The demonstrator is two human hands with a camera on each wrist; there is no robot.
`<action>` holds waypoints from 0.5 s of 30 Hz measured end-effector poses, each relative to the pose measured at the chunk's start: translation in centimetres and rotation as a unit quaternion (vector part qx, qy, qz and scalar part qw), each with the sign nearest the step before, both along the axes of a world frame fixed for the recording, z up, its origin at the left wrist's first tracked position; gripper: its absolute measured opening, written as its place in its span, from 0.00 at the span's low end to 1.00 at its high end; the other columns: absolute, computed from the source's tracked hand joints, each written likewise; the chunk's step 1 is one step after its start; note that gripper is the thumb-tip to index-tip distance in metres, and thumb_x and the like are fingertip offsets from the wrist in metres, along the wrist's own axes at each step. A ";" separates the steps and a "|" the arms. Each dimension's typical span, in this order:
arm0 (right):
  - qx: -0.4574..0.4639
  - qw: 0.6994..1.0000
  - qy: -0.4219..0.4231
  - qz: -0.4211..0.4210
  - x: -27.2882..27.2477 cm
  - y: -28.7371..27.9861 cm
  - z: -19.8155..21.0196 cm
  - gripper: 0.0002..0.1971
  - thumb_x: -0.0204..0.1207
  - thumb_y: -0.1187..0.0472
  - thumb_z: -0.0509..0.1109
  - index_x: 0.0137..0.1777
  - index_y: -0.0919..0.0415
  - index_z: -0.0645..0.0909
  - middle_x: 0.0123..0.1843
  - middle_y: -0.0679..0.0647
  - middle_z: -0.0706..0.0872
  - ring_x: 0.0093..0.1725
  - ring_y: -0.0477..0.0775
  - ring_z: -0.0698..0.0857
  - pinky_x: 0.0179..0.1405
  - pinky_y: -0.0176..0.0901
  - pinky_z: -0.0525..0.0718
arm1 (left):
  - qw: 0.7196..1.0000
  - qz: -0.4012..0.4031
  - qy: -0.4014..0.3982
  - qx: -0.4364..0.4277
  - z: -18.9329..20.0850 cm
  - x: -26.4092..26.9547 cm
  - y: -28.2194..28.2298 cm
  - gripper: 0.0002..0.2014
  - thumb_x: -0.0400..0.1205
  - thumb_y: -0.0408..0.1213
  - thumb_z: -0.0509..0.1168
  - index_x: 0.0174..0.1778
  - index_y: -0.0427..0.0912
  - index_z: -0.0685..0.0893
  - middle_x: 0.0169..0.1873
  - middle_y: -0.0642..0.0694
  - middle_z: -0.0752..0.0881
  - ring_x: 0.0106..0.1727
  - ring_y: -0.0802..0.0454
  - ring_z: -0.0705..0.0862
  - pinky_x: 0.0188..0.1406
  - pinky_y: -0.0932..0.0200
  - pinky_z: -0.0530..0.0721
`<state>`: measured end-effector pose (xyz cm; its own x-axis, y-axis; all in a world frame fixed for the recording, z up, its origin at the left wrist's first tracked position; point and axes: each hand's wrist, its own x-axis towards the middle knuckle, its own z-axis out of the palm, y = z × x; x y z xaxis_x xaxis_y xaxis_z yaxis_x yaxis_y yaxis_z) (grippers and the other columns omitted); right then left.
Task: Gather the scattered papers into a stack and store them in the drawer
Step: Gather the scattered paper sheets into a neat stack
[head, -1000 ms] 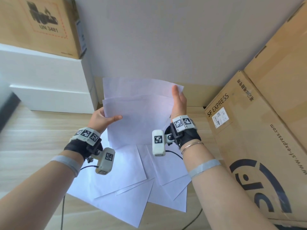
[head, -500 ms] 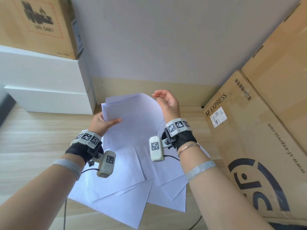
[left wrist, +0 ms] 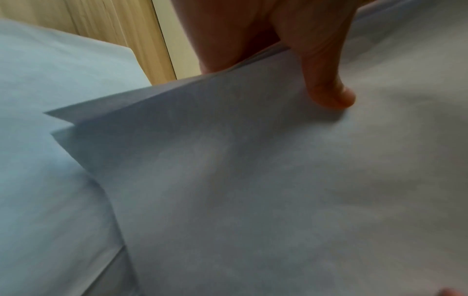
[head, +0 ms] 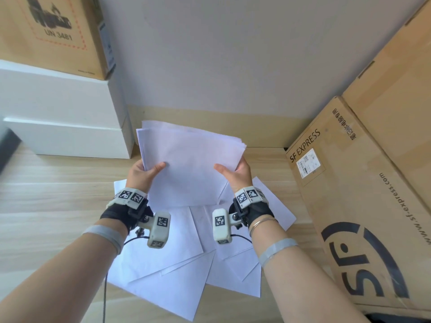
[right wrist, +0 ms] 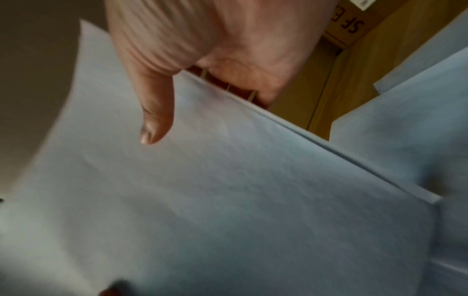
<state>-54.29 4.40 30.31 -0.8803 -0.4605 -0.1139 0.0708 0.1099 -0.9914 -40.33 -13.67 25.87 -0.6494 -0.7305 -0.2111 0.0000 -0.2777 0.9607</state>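
A loose stack of white papers (head: 189,164) is held above the wooden floor, its edges uneven. My left hand (head: 145,173) pinches the stack's left edge, thumb on top (left wrist: 326,94), fingers underneath. My right hand (head: 233,174) holds the right edge the same way, thumb (right wrist: 154,120) over the top sheet. Several more white sheets (head: 177,259) lie scattered and overlapping on the floor below my wrists. The held stack (left wrist: 253,180) fills both wrist views (right wrist: 228,200). A white drawer unit (head: 65,122) stands at the left, its drawers closed.
A large SF Express cardboard box (head: 345,206) leans along the right. Another cardboard box (head: 53,31) sits on top of the white unit. A grey wall with a pale baseboard (head: 210,122) is straight ahead. Bare wooden floor (head: 46,194) stretches to the left.
My right hand came off the stack's top edge, dropped and took the right edge with thumb on top. The papers tilted flatter and lower. The left hand kept its hold.
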 end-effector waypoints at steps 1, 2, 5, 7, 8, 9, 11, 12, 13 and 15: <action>0.006 1.000 -0.001 -0.005 0.0 0.0 0.0 0.18 0.66 0.76 0.77 0.53 0.59 0.81 0.44 0.48 0.86 0.32 0.24 0.85 0.41 0.26 0.83 | 1.000 0.002 0.017 0.011 0.3 -0.2 0.0 0.06 0.61 0.42 0.78 0.32 0.51 0.91 0.29 0.59 0.91 0.41 0.45 0.86 0.61 0.38 0.82; 0.006 1.000 -0.002 -0.007 -0.1 0.0 0.1 0.17 0.66 0.75 0.77 0.53 0.62 0.82 0.43 0.48 0.86 0.30 0.23 0.84 0.39 0.23 0.82 | 0.999 0.000 0.040 0.023 0.8 -0.4 0.1 0.10 0.59 0.42 0.80 0.33 0.49 0.90 0.30 0.57 0.92 0.39 0.48 0.87 0.57 0.40 0.85; 0.013 1.000 -0.017 -0.012 -0.4 0.0 0.2 0.12 0.66 0.73 0.78 0.40 0.57 0.82 0.39 0.44 0.85 0.28 0.24 0.84 0.40 0.28 0.82 | 0.996 -0.028 0.087 0.011 1.6 -0.6 -0.2 0.33 0.41 0.55 0.84 0.41 0.47 0.87 0.35 0.54 0.92 0.39 0.57 0.89 0.48 0.56 0.89; 0.015 1.000 -0.024 -0.009 -0.3 0.2 0.0 0.15 0.66 0.74 0.78 0.37 0.52 0.81 0.38 0.44 0.85 0.28 0.26 0.84 0.37 0.24 0.83 | 0.995 -0.047 0.085 -0.004 1.4 -0.3 -0.5 0.43 0.37 0.58 0.84 0.48 0.46 0.83 0.44 0.49 0.89 0.46 0.52 0.87 0.52 0.55 0.87; 0.024 0.999 -0.029 -0.002 -0.2 0.3 -0.1 0.15 0.66 0.74 0.78 0.36 0.52 0.81 0.38 0.44 0.85 0.29 0.28 0.85 0.36 0.25 0.83 | 0.996 -0.058 0.071 -0.005 1.3 -0.1 -0.5 0.45 0.36 0.57 0.84 0.50 0.46 0.82 0.47 0.47 0.88 0.48 0.50 0.86 0.54 0.54 0.86; 0.039 0.999 -0.036 0.007 0.0 0.4 -0.4 0.16 0.66 0.75 0.78 0.35 0.52 0.80 0.38 0.45 0.84 0.30 0.32 0.85 0.35 0.26 0.83 | 0.996 -0.071 0.053 0.001 0.9 0.1 -0.5 0.46 0.35 0.57 0.84 0.50 0.47 0.81 0.48 0.46 0.86 0.50 0.49 0.85 0.54 0.53 0.85; 0.080 0.995 -0.060 0.022 0.5 0.7 -1.3 0.15 0.66 0.74 0.78 0.35 0.53 0.80 0.38 0.48 0.85 0.35 0.41 0.84 0.33 0.25 0.83 | 0.994 -0.104 0.028 0.032 0.0 0.4 0.1 0.47 0.34 0.54 0.85 0.51 0.49 0.81 0.51 0.46 0.86 0.53 0.48 0.85 0.56 0.51 0.83; 0.103 0.992 -0.072 0.029 1.0 0.8 -1.9 0.12 0.66 0.71 0.79 0.37 0.55 0.80 0.42 0.51 0.86 0.39 0.47 0.85 0.36 0.30 0.85 | 0.992 -0.112 0.018 0.052 -0.5 0.5 0.5 0.47 0.33 0.53 0.85 0.51 0.50 0.81 0.52 0.45 0.87 0.57 0.45 0.85 0.60 0.48 0.82; 0.132 0.987 -0.081 0.033 1.5 0.9 -2.3 0.11 0.66 0.67 0.80 0.41 0.58 0.81 0.47 0.55 0.88 0.44 0.54 0.87 0.43 0.40 0.88 | 0.992 -0.107 0.006 0.066 -1.1 0.6 0.7 0.46 0.33 0.52 0.85 0.50 0.49 0.82 0.53 0.44 0.87 0.60 0.41 0.84 0.65 0.43 0.80; 0.161 0.982 -0.093 0.036 2.0 1.0 -2.5 0.13 0.65 0.63 0.81 0.45 0.61 0.80 0.54 0.62 0.88 0.52 0.61 0.87 0.54 0.55 0.86 | 0.995 -0.078 -0.011 0.062 -1.7 0.8 0.8 0.45 0.32 0.53 0.85 0.48 0.49 0.84 0.52 0.42 0.88 0.63 0.38 0.83 0.69 0.39 0.77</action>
